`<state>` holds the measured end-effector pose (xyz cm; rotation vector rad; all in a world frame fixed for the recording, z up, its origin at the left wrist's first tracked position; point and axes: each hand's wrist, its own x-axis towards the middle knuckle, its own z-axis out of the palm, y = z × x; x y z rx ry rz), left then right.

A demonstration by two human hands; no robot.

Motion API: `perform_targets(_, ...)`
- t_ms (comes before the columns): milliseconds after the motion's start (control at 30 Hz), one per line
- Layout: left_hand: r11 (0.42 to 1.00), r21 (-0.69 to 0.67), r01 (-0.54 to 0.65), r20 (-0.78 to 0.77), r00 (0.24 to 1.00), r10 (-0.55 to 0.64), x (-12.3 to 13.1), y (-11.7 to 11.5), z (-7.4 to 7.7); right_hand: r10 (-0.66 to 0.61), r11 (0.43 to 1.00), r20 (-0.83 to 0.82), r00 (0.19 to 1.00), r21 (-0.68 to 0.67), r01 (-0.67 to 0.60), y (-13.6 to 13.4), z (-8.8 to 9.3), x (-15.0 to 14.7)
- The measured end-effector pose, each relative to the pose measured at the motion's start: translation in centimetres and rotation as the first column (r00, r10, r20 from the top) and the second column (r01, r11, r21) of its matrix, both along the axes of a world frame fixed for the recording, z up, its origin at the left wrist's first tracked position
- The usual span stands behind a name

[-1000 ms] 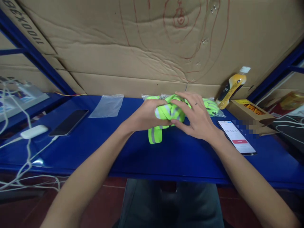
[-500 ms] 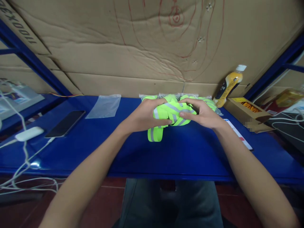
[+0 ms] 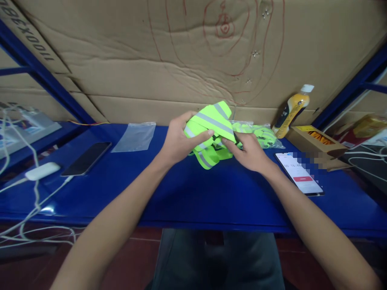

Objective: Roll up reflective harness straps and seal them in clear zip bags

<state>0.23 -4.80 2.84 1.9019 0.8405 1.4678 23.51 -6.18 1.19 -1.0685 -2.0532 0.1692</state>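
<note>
A bundle of neon yellow-green straps with grey stripes (image 3: pixel 211 121) is held up over the blue table (image 3: pixel 193 197). My left hand (image 3: pixel 181 139) grips its left side, thumb in front and fingers behind. At the lower right, my right hand (image 3: pixel 249 151) has its fingers closed on the same straps, with its fingertips partly tucked under a fold. A loop of strap hangs below the bundle. Behind my right hand lie clear bags with similar green straps (image 3: pixel 266 135). An empty clear zip bag (image 3: pixel 134 137) lies flat to the left.
A dark phone (image 3: pixel 87 159) and a white device (image 3: pixel 42 171) with cables lie at the left. On the right are a lit phone (image 3: pixel 299 173), a yellow bottle (image 3: pixel 292 112) and an open cardboard box (image 3: pixel 317 141). A cardboard sheet (image 3: pixel 121 76) stands behind.
The strap bundle has been turned and its upper part raised. My right hand has shifted lower on it, fingers now at the folds. The lit phone shows more fully.
</note>
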Motion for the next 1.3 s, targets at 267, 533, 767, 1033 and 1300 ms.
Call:
perform_targets(267, 0.921, -0.250, 0.300, 0.348, 0.915, -0.203, 0.8, -1.1, 0.3, 0.060, 0.998, 0.087, 0.994, -0.018, -0.059, 1.3, -2.7, 0.0)
perform_targets(533, 0.784, -0.313, 0.536, -0.022, 0.821, -0.570, -0.8, -1.8, 2.0, 0.172, 0.950, -0.122, 0.978, -0.240, -0.197, 2.1, -1.2, 1.8)
perform_targets(767, 0.990, 0.136, 0.037, -0.359, 0.933, 0.015, -1.5, -1.5, 2.3, 0.296, 0.844, -0.326, 0.898, -0.350, -0.406, 0.6, 2.9, 5.5)
perform_targets(1033, 0.878, 0.467, 0.099, -0.444, 0.886, 0.136, 0.5, -1.3, -0.4, 0.241, 0.951, 0.147, 0.959, -0.232, -0.203, -1.6, 2.9, 1.5)
perform_targets(1300, 0.947, 0.305, 0.101, -0.525, 0.847, 0.078, 0.6, -1.3, 0.2, 0.277, 0.950, 0.143, 0.950, 0.109, -0.293, -0.5, 1.2, 2.2)
